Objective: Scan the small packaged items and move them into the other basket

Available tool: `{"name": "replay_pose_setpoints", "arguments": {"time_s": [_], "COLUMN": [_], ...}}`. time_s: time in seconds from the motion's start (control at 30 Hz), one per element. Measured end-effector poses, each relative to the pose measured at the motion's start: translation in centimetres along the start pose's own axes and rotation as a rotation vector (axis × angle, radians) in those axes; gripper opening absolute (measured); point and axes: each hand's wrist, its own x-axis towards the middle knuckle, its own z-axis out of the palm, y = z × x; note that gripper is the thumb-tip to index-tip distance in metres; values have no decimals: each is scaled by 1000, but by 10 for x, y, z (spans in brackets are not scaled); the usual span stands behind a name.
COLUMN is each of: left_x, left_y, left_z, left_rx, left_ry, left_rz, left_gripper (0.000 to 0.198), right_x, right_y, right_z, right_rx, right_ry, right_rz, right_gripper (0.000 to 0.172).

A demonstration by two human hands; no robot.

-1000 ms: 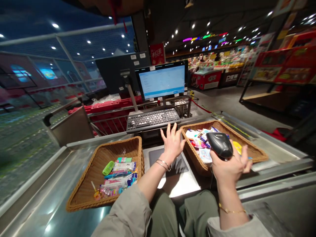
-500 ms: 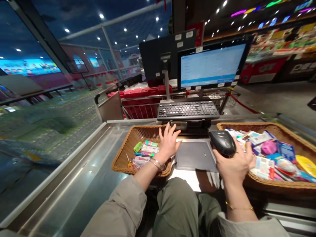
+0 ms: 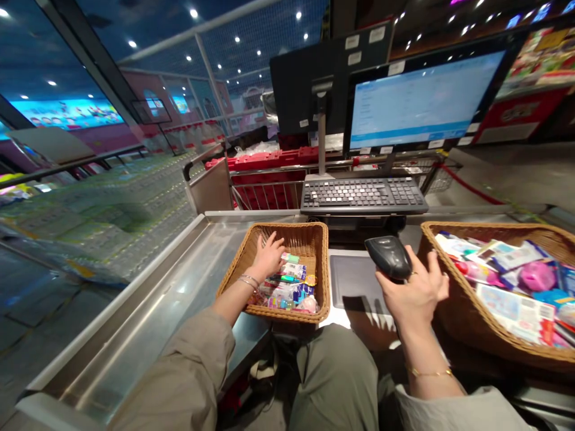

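My right hand [image 3: 411, 293] grips a black barcode scanner [image 3: 390, 257], its head tilted toward the left over the counter. Over the left side of a small wicker basket [image 3: 324, 272] is my left hand [image 3: 268, 258], fingers spread and nothing visible in them. Inside that basket lie several small packaged goods, among them a green-ended pack [image 3: 290, 258], an orange lollipop-like item [image 3: 310, 280] and blue-and-white packets [image 3: 302, 293]. My left hand and wrist cover part of the contents.
A larger wicker basket [image 3: 471, 296] at right is heaped with packaged goods and a pink round item [image 3: 536, 276]. A keyboard [image 3: 363, 194] and a lit monitor [image 3: 424, 105] stand behind a grey pad [image 3: 354, 281]. The metal counter [image 3: 179, 287] extends left; shopping carts are beyond.
My left hand has moved left, from the small basket's right side to its left, uncovering more goods. The scanner stays in my right hand, now farther from the large basket. The view has shifted.
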Motion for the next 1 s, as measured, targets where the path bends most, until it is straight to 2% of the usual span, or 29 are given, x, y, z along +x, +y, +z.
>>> {"name": "replay_pose_setpoints", "arguments": {"time_s": [0.13,0.23,0.4,0.53,0.8,1.0], "left_x": [-1,-2,-5,-4,-3,-4], "left_y": [-2,-3,-11,-8,6,11], "left_z": [11,23,36,37,37,30], "left_rx": [34,47,75,58,55,99], "left_ry": [-163,-217,-289,-310,-279,-237], "left_rz": [83,117,124,175,317,364], "left_gripper": [28,21,23,26,33,22], "right_x": [-1,0,1,1,3,2], "right_y": [-1,-2,-1,1,3,5], "right_z": [5,5,1,-2,-8,-9], "right_rx": [0,-25,-29,-35,-7,-9], "right_ry": [5,-16,-25,-14,4,9], "right_rz": [-15,1,11,17,51,52], "right_gripper": [52,49,45,43,53,52]}}
